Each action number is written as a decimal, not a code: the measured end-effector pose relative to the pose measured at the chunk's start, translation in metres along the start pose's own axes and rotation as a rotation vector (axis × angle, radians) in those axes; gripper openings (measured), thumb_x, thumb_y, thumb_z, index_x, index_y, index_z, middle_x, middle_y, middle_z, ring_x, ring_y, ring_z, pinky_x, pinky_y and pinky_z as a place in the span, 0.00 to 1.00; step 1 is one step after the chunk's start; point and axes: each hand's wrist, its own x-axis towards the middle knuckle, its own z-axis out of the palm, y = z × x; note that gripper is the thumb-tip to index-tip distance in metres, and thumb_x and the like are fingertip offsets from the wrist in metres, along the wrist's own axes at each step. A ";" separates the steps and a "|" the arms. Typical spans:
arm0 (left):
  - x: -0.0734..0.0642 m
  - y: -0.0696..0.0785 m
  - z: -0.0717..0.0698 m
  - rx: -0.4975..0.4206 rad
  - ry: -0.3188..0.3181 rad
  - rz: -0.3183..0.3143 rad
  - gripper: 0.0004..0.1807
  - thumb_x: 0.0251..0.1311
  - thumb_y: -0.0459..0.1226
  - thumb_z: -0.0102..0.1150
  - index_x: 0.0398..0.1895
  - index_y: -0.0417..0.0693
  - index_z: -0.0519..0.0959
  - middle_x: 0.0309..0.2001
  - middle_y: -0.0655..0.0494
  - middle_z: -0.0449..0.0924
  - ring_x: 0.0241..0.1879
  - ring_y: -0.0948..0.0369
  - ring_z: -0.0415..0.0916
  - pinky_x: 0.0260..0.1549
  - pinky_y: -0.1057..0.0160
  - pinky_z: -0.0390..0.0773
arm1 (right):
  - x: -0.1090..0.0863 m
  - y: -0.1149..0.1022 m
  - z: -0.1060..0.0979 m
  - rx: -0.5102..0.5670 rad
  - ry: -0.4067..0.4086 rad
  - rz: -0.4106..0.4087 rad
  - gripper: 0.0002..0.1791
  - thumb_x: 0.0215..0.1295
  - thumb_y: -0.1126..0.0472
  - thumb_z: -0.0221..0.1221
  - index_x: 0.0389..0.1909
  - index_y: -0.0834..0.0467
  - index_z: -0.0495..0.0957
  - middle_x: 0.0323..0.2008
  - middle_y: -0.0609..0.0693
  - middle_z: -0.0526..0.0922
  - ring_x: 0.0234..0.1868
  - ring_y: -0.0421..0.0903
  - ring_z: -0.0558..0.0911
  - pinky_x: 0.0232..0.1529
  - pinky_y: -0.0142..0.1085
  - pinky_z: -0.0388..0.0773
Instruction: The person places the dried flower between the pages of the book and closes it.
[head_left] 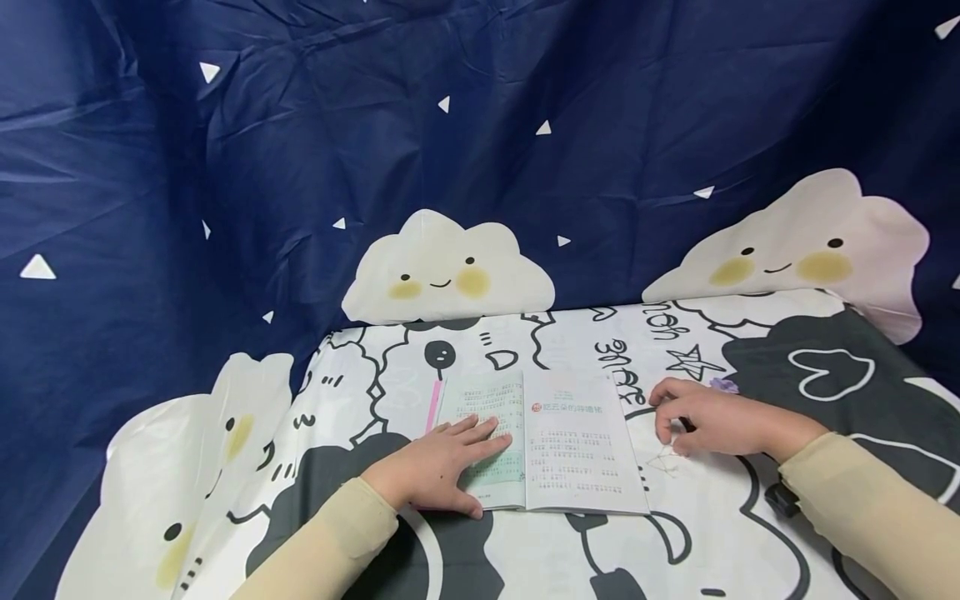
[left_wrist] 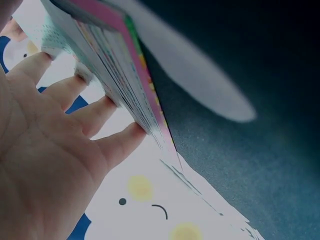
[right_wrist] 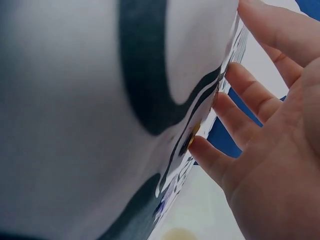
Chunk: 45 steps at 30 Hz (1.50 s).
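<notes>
An open book (head_left: 573, 450) lies on the patterned cloth, its left page tinted green and its right page white. My left hand (head_left: 448, 462) rests on the left page with fingers spread; in the left wrist view its fingertips (left_wrist: 137, 129) touch the book near its page edges (left_wrist: 117, 75). Right of the book, my right hand (head_left: 708, 419) is lowered to the cloth, fingers bent slightly. A thin pale dried sprig (head_left: 662, 461) lies just below its fingertips, and a small purple flower (head_left: 723, 384) lies behind the hand. A small yellow and dark piece (right_wrist: 192, 136) sits by the little finger in the right wrist view.
A pink strip (head_left: 433, 406) shows along the book's left edge. The black and white cloth (head_left: 555, 337) covers the surface under both hands. Dark blue fabric with white triangles (head_left: 480, 158) and smiling clouds (head_left: 450, 275) hangs behind.
</notes>
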 end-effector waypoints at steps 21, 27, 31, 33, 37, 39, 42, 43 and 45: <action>0.001 -0.001 0.005 0.006 0.007 -0.001 0.57 0.51 0.65 0.70 0.81 0.74 0.49 0.82 0.62 0.43 0.79 0.51 0.43 0.71 0.43 0.55 | -0.002 0.001 -0.001 0.020 0.084 -0.075 0.18 0.58 0.64 0.69 0.24 0.36 0.75 0.43 0.41 0.71 0.44 0.42 0.70 0.44 0.37 0.68; 0.002 -0.001 0.002 0.003 -0.002 0.000 0.56 0.52 0.65 0.69 0.82 0.74 0.48 0.82 0.62 0.43 0.79 0.51 0.43 0.71 0.42 0.55 | 0.002 -0.004 -0.004 0.041 0.077 -0.034 0.17 0.62 0.61 0.67 0.24 0.35 0.74 0.44 0.41 0.72 0.45 0.43 0.71 0.45 0.38 0.69; 0.002 -0.001 0.001 0.006 -0.004 -0.002 0.57 0.52 0.65 0.69 0.81 0.74 0.48 0.82 0.62 0.42 0.79 0.51 0.42 0.71 0.42 0.54 | 0.008 -0.012 -0.010 0.093 0.071 0.009 0.15 0.66 0.59 0.66 0.25 0.37 0.75 0.47 0.44 0.74 0.47 0.45 0.73 0.44 0.39 0.72; 0.002 -0.001 0.001 0.008 -0.004 -0.003 0.57 0.52 0.65 0.69 0.81 0.74 0.48 0.82 0.62 0.42 0.79 0.51 0.42 0.71 0.42 0.54 | 0.013 -0.017 -0.013 0.123 0.075 0.004 0.14 0.68 0.59 0.65 0.26 0.38 0.76 0.48 0.46 0.74 0.49 0.46 0.73 0.44 0.39 0.72; 0.002 -0.002 0.002 0.007 -0.001 -0.002 0.57 0.51 0.65 0.70 0.82 0.74 0.49 0.82 0.62 0.42 0.79 0.51 0.42 0.71 0.42 0.54 | 0.022 -0.025 -0.017 0.147 0.109 -0.022 0.12 0.68 0.59 0.64 0.28 0.38 0.76 0.45 0.43 0.75 0.48 0.46 0.75 0.46 0.42 0.72; 0.002 -0.002 0.003 0.005 0.000 -0.002 0.57 0.51 0.65 0.70 0.82 0.74 0.49 0.82 0.62 0.43 0.79 0.51 0.42 0.71 0.42 0.54 | 0.027 -0.028 -0.017 0.150 0.129 -0.026 0.12 0.67 0.59 0.65 0.28 0.39 0.77 0.41 0.41 0.75 0.45 0.46 0.75 0.46 0.42 0.72; 0.001 -0.002 0.003 0.003 0.004 0.000 0.57 0.51 0.65 0.70 0.82 0.74 0.49 0.82 0.62 0.43 0.79 0.51 0.42 0.71 0.43 0.55 | 0.034 -0.032 -0.016 0.169 0.132 -0.007 0.11 0.66 0.59 0.66 0.27 0.40 0.77 0.34 0.41 0.73 0.38 0.44 0.74 0.41 0.38 0.71; 0.001 -0.002 0.003 0.002 0.005 0.000 0.57 0.51 0.65 0.70 0.82 0.74 0.49 0.82 0.62 0.43 0.79 0.51 0.42 0.71 0.43 0.55 | 0.036 -0.033 -0.015 0.177 0.130 0.000 0.11 0.66 0.60 0.66 0.27 0.41 0.77 0.32 0.41 0.73 0.36 0.44 0.73 0.39 0.36 0.70; 0.001 -0.001 0.003 0.002 0.008 0.001 0.56 0.52 0.65 0.70 0.82 0.73 0.49 0.82 0.61 0.43 0.79 0.51 0.43 0.71 0.43 0.55 | 0.041 -0.035 -0.014 0.190 0.121 0.022 0.12 0.66 0.60 0.67 0.27 0.43 0.77 0.30 0.42 0.71 0.33 0.42 0.71 0.34 0.34 0.68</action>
